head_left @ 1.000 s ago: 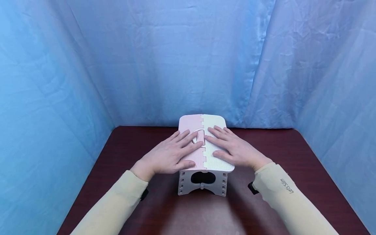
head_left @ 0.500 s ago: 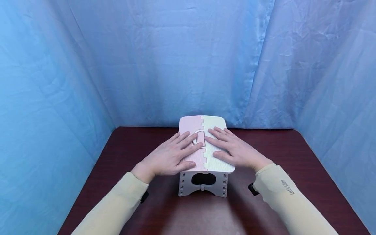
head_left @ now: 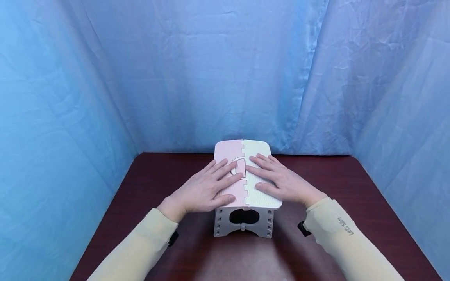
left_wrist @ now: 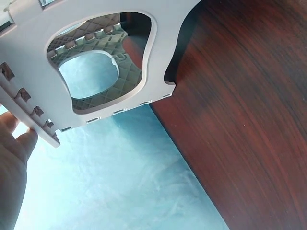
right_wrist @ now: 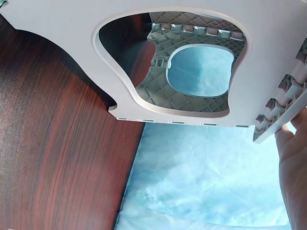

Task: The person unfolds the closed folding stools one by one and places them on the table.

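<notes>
A small folding step stool (head_left: 261,195) stands unfolded on the table, its top half pink and half white, joined along a toothed seam. My left hand (head_left: 204,189) lies flat with spread fingers on the pink half, its fingertips near the curved carry handle (head_left: 240,167) in the middle. On the white half rests my right hand (head_left: 283,179), fingers straight and spread. Both wrist views look at the stool's side legs (left_wrist: 165,52), which have large cut-out openings. Through them shows the ribbed grey inner side (right_wrist: 192,98). Only part of each hand shows in those views.
Dark red-brown wood-grain table (head_left: 168,171) lies under the stool. Blue curtains (head_left: 211,70) hang behind the table and along both sides. The stool stands a little in front of the back edge.
Both hands stay flat on the stool top. The stool, hands and table sit slightly lower in the head view than before, with little else different.
</notes>
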The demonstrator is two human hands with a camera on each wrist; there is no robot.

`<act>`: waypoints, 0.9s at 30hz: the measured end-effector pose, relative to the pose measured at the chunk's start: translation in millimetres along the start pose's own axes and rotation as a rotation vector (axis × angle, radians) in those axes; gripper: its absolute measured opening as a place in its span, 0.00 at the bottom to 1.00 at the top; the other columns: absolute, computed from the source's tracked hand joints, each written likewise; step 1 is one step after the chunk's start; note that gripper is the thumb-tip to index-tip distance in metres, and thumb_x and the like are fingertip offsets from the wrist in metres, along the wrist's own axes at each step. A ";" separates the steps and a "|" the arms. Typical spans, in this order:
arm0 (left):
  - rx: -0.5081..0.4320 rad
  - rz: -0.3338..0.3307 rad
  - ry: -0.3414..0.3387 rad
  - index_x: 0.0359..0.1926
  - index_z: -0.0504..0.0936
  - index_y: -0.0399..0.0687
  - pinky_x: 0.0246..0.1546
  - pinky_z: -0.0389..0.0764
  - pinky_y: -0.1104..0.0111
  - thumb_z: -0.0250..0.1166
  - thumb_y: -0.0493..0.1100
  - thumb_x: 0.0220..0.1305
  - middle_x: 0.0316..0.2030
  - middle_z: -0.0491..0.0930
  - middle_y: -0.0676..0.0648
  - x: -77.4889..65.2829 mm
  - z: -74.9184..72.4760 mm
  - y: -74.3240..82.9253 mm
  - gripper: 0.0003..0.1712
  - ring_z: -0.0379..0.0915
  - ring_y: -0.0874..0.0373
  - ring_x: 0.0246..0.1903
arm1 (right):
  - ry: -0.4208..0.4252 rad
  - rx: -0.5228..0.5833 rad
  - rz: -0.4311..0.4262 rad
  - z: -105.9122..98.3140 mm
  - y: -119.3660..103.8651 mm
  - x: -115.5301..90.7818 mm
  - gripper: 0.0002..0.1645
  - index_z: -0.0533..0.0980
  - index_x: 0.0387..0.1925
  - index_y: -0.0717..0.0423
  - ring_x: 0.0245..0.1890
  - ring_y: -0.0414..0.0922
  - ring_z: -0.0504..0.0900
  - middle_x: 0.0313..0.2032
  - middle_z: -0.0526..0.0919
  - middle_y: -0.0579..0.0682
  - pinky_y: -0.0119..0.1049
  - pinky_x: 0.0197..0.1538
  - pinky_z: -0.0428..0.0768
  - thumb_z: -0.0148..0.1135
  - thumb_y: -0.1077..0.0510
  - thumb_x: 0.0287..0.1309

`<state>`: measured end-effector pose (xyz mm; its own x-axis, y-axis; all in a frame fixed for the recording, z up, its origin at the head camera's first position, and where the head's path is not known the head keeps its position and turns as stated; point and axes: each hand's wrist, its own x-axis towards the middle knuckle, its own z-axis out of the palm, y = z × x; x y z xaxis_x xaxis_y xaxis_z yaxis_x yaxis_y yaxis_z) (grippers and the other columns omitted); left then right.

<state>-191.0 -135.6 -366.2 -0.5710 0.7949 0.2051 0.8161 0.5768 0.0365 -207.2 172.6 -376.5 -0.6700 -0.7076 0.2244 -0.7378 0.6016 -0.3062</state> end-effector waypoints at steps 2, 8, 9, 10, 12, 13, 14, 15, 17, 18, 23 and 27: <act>-0.002 -0.001 0.001 0.79 0.61 0.62 0.78 0.52 0.48 0.48 0.66 0.76 0.80 0.54 0.46 0.0 -0.5 0.3 0.36 0.47 0.44 0.79 | -0.003 0.002 0.004 -0.1 -0.3 0.2 0.35 0.62 0.77 0.38 0.80 0.51 0.50 0.79 0.56 0.47 0.55 0.80 0.47 0.54 0.41 0.74; -0.004 -0.009 0.001 0.79 0.61 0.62 0.78 0.51 0.48 0.49 0.66 0.76 0.80 0.54 0.47 -0.2 -1.0 1.2 0.37 0.47 0.44 0.79 | 0.002 0.003 -0.001 0.1 -0.2 0.9 0.34 0.62 0.77 0.39 0.80 0.51 0.50 0.79 0.56 0.47 0.56 0.79 0.47 0.54 0.42 0.74; -0.006 -0.012 0.000 0.79 0.61 0.62 0.78 0.51 0.48 0.49 0.66 0.76 0.80 0.54 0.47 -0.1 -1.0 1.4 0.37 0.46 0.44 0.79 | 0.003 0.004 -0.002 0.0 -0.3 0.9 0.34 0.62 0.77 0.39 0.80 0.51 0.51 0.79 0.56 0.47 0.56 0.79 0.47 0.54 0.42 0.74; -0.010 -0.014 -0.002 0.79 0.60 0.62 0.78 0.51 0.48 0.49 0.66 0.76 0.80 0.53 0.47 -0.1 -1.0 1.6 0.37 0.46 0.45 0.79 | 0.006 0.006 -0.003 -0.3 -0.5 0.8 0.34 0.63 0.77 0.39 0.80 0.52 0.51 0.79 0.56 0.47 0.56 0.79 0.47 0.55 0.42 0.74; -0.018 -0.019 -0.009 0.79 0.60 0.62 0.78 0.50 0.48 0.48 0.66 0.76 0.80 0.53 0.47 -0.2 -1.1 2.0 0.37 0.45 0.45 0.79 | 0.007 0.009 -0.005 -0.4 -0.8 0.5 0.34 0.63 0.77 0.39 0.80 0.52 0.51 0.79 0.56 0.47 0.56 0.79 0.47 0.54 0.42 0.74; -0.022 -0.022 -0.013 0.79 0.60 0.62 0.78 0.50 0.48 0.48 0.66 0.76 0.80 0.53 0.47 -0.4 -1.1 2.3 0.37 0.45 0.45 0.79 | 0.006 0.010 -0.005 -0.2 -0.6 0.3 0.34 0.62 0.77 0.39 0.80 0.52 0.51 0.79 0.56 0.48 0.56 0.79 0.47 0.54 0.42 0.74; -0.025 -0.023 -0.017 0.79 0.59 0.62 0.78 0.50 0.48 0.48 0.66 0.76 0.80 0.52 0.47 -0.6 -1.2 2.4 0.37 0.45 0.45 0.79 | 0.005 0.009 -0.005 -0.1 -0.8 0.1 0.34 0.62 0.77 0.38 0.80 0.52 0.51 0.79 0.56 0.48 0.56 0.79 0.47 0.54 0.42 0.75; -0.027 -0.022 -0.018 0.79 0.59 0.63 0.78 0.51 0.48 0.47 0.67 0.76 0.80 0.52 0.47 -0.7 -1.4 2.6 0.37 0.45 0.45 0.79 | 0.006 0.009 -0.006 0.0 -1.0 -0.2 0.34 0.62 0.77 0.38 0.80 0.52 0.51 0.79 0.56 0.48 0.56 0.79 0.47 0.54 0.42 0.75; -0.029 -0.022 -0.023 0.80 0.59 0.63 0.78 0.51 0.48 0.47 0.67 0.76 0.80 0.52 0.47 -0.9 -1.3 2.6 0.37 0.45 0.45 0.79 | 0.003 0.003 -0.006 0.4 -0.6 -0.8 0.34 0.62 0.77 0.38 0.80 0.53 0.51 0.79 0.56 0.48 0.56 0.79 0.48 0.54 0.42 0.75; -0.027 -0.023 -0.025 0.80 0.59 0.63 0.78 0.51 0.48 0.46 0.67 0.76 0.80 0.52 0.47 -1.0 -1.3 2.5 0.37 0.45 0.45 0.79 | 0.001 -0.003 -0.006 0.6 0.0 -0.9 0.34 0.62 0.78 0.38 0.80 0.53 0.51 0.79 0.56 0.49 0.55 0.79 0.48 0.54 0.42 0.75; -0.014 -0.033 -0.037 0.80 0.57 0.66 0.79 0.48 0.50 0.45 0.68 0.76 0.81 0.49 0.49 -0.6 -1.3 1.1 0.37 0.44 0.47 0.80 | -0.004 -0.023 -0.013 -1.7 0.2 0.3 0.35 0.62 0.78 0.39 0.80 0.52 0.52 0.79 0.56 0.49 0.56 0.79 0.49 0.54 0.41 0.75; -0.013 -0.031 -0.052 0.80 0.55 0.67 0.79 0.47 0.50 0.46 0.69 0.76 0.81 0.48 0.50 0.7 -3.0 -0.8 0.37 0.42 0.47 0.80 | -0.010 -0.032 -0.009 -4.8 -1.4 1.4 0.35 0.61 0.78 0.38 0.80 0.51 0.52 0.79 0.56 0.47 0.56 0.79 0.50 0.54 0.40 0.74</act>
<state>-191.8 -136.0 -363.1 -0.5999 0.7853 0.1530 0.7986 0.5993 0.0551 -207.4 172.5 -371.3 -0.6629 -0.7164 0.2177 -0.7459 0.6069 -0.2744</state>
